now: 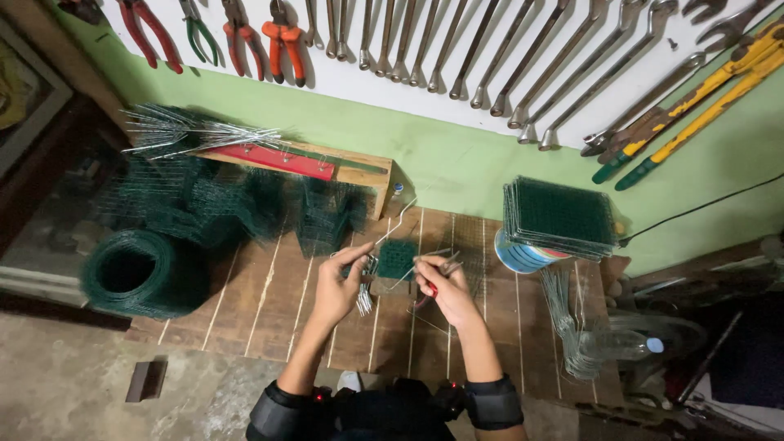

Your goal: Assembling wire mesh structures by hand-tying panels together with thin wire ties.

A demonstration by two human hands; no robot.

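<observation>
Our left hand (339,286) pinches wires (364,299), our right hand (445,290) grips pliers (430,282); the mesh square (398,259) lies between them, just ahead on the worktop (269,310).

wall tools: I see wrenches (523,57) and red-handled pliers (282,37) hanging
left floor: green mesh roll (143,273)
right: mesh panel stack (559,214) atop a tin can (518,255)
lower right: plastic bottle (621,345)

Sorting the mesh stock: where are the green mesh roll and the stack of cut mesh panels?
green mesh roll (139,273), head view, on its coiled top edge.
stack of cut mesh panels (563,214), head view, on the top panel.
</observation>
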